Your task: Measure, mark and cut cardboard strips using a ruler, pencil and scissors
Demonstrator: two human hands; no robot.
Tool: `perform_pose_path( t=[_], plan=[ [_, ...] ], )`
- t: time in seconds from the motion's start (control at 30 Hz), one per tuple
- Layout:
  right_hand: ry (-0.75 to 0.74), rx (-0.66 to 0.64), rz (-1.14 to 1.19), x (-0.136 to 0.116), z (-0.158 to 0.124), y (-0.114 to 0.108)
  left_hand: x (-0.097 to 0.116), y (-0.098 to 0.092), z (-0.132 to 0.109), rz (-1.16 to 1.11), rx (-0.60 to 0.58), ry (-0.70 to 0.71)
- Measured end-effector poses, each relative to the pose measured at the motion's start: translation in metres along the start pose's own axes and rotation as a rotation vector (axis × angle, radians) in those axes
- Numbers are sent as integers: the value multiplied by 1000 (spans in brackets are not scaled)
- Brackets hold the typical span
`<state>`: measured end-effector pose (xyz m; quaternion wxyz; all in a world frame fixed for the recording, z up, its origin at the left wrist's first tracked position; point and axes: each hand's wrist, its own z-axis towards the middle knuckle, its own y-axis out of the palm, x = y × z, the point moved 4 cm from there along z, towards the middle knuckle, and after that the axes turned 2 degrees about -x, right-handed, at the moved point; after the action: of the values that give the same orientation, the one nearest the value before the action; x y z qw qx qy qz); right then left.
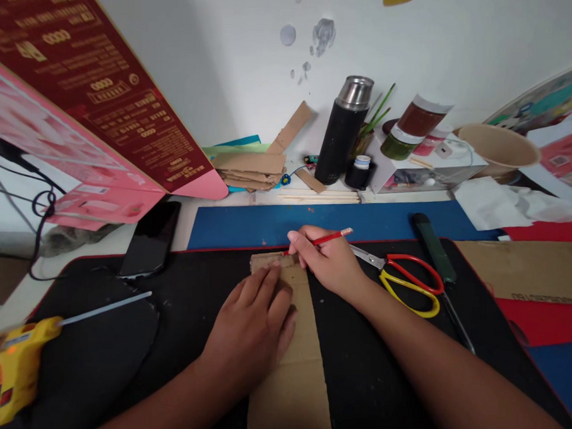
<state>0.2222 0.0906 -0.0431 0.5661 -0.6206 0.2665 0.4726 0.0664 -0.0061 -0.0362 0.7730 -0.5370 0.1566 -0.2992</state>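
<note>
At the cardboard strip (302, 373): your left hand (253, 324), laid open against a small piece (261, 261); your right hand (329, 260), pinching a red pencil (331, 237). Press firmly, mark lightly.

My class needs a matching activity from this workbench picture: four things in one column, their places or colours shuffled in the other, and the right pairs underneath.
Things
1. pencil
2. cardboard strip
3. scissors
4. glue gun

Places and colours
A. partly covered by the left hand
B. yellow body, near the picture's left edge
C. one red handle loop and one yellow
D. held in the right hand

Right pairs: 1-D, 2-A, 3-C, 4-B
</note>
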Motion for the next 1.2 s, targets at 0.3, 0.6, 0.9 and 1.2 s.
perform_pose_path(
  t=[0.3, 0.6, 0.9, 1.2],
  plan=[
    [-10, -53, 35, 0, -2, 2, 1, 0, 0, 18, 5, 9],
    [-51, -78, 9, -2, -2, 4, 0, 0, -1, 12, 1, 3],
    [-99, -116, 10, -8, -2, 4, 0, -1, 0, 15, 9, 4],
    [-106, -141, 3, -11, -3, 5, 0, -2, 1, 21, 9, 3]
  ],
)
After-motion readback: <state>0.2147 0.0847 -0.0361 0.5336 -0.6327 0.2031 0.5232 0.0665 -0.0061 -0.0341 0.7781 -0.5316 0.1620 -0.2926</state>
